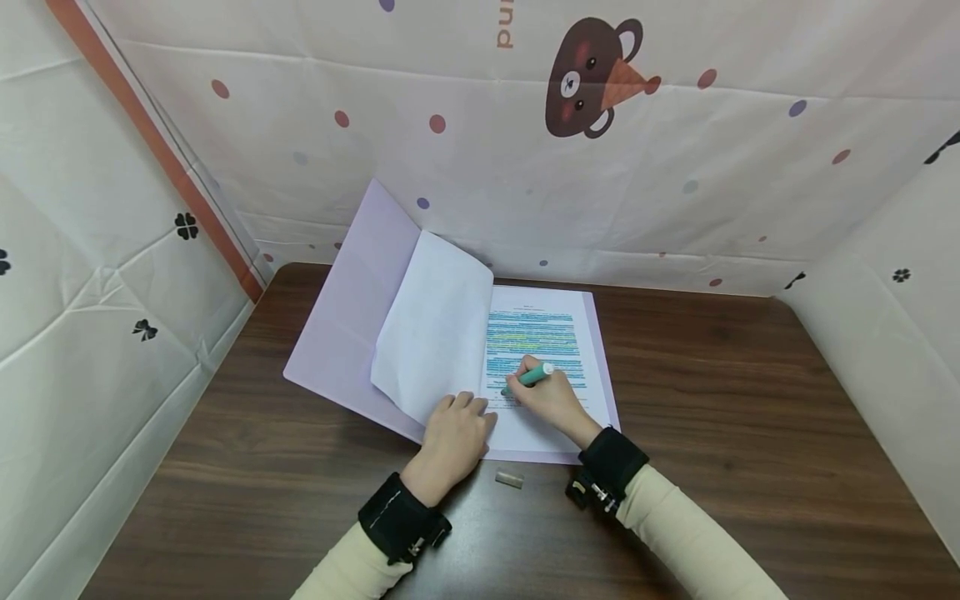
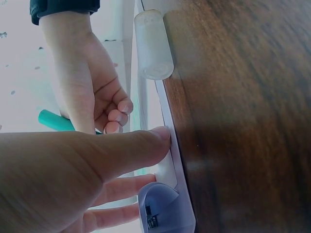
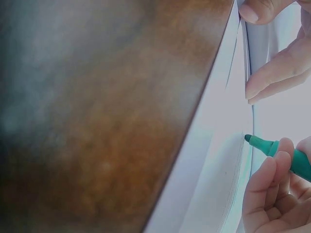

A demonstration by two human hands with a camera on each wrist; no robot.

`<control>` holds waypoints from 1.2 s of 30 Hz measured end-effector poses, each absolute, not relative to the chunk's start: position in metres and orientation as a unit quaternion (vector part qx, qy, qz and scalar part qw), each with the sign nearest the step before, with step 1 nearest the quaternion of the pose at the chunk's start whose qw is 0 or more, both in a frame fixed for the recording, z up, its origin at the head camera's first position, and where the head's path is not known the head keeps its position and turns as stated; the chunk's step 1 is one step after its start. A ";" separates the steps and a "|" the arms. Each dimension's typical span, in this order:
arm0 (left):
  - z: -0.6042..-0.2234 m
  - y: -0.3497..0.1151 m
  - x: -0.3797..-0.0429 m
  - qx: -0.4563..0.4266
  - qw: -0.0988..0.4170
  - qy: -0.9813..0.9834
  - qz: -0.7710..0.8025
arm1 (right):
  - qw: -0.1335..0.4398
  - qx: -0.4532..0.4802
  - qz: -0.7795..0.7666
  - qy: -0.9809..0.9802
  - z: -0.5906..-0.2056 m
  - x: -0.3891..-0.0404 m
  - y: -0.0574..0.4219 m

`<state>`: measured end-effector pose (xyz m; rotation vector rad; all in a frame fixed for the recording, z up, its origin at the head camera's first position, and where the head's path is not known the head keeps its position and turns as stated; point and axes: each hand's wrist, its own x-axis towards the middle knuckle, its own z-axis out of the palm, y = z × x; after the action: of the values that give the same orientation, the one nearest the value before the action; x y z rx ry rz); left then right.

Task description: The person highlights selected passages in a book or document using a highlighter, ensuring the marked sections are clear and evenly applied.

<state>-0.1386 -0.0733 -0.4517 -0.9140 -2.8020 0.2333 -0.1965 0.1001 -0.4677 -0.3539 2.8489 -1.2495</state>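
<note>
My right hand (image 1: 557, 402) pinches a green highlighter (image 1: 536, 374), its tip down at the lower text of a printed page (image 1: 536, 425). Many lines there are marked blue, a few yellow. The page lies in an opened lilac folder (image 1: 341, 333), where a turned-over white sheet (image 1: 438, 325) slopes to the left. My left hand (image 1: 456, 435) rests at the fold near the folder's lower edge, fingers extended over the paper. In the left wrist view, its thumb lies along that edge. A translucent, greyish cap (image 2: 154, 46) lies on its side just below the folder.
The dark wooden table (image 1: 720, 400) extends on both sides of the folder. Behind it hangs a white patterned cloth (image 1: 480, 183) with dots and a bear, and more white cloth (image 1: 90, 350) lines the left side. Black bands (image 1: 613, 462) wrap the wrists.
</note>
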 end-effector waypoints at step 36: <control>-0.452 -0.074 -0.140 -0.306 0.073 -0.946 0.074 | 0.008 -0.117 -0.397 0.910 -0.467 -0.197 0.109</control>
<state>-0.1403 -0.0738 -0.4522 -0.9196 -2.8413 0.2233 -0.1968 0.1090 -0.4665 -0.3661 2.8455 -1.2418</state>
